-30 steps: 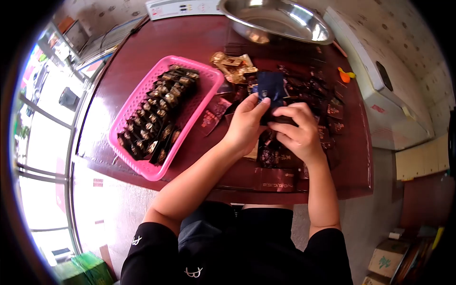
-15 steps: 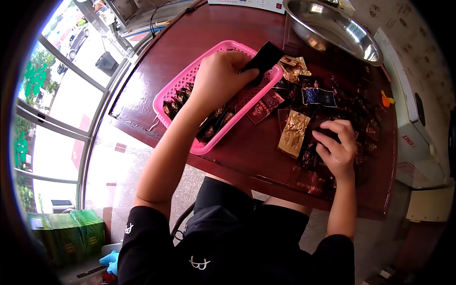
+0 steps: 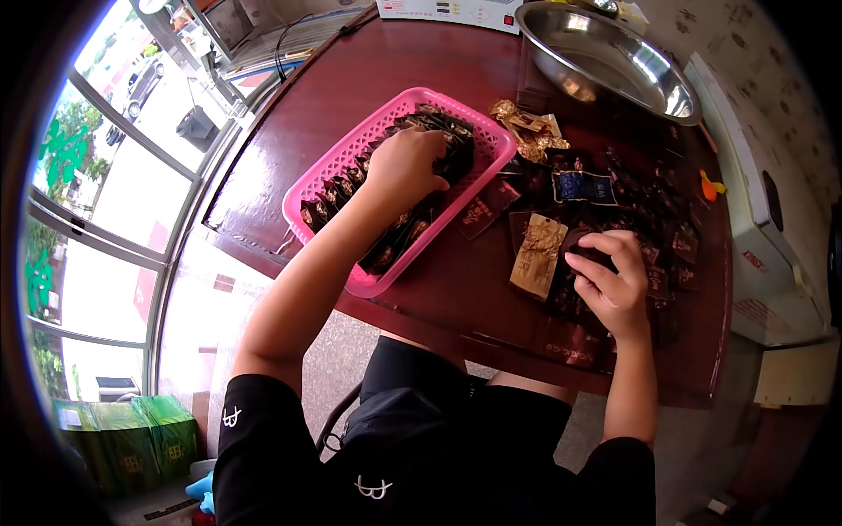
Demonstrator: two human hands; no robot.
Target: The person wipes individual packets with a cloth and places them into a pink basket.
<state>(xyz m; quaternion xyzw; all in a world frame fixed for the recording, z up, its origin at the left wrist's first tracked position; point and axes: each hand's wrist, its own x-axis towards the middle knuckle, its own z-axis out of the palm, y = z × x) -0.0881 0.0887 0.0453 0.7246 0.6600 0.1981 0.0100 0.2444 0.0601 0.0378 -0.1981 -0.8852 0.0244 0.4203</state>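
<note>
Handling of small packets at a red-brown table (image 3: 421,61); the step in hand appears to be the placing of a packet among others. Far edge, right: a wide steel bowl (image 3: 605,66), reflections running along its inner wall. Left of centre: a pink basket (image 3: 489,158) with perforated sides, holding black packets (image 3: 329,193) with glinting edges, ranged close together in a long row, with more along the near right side. Left hand (image 3: 402,167): over the far part of the row, fingers bent downward; the fingertips are hidden, so whether they grasp a packet cannot be told. The next move seems to call for a light release that leaves neighbouring packets in line. Right hand (image 3: 614,279): at the loose packets on the table, thumb and fingers curled towards one another; whether something dark lies between them cannot be told. Smallest: dark packets (image 3: 649,206) spread right of the basket, a flat gold packet (image 3: 538,256) just beside the right hand, a blue packet (image 3: 583,188) beyond, and crumpled gold packets (image 3: 531,130) near the basket's far right corner.
</note>
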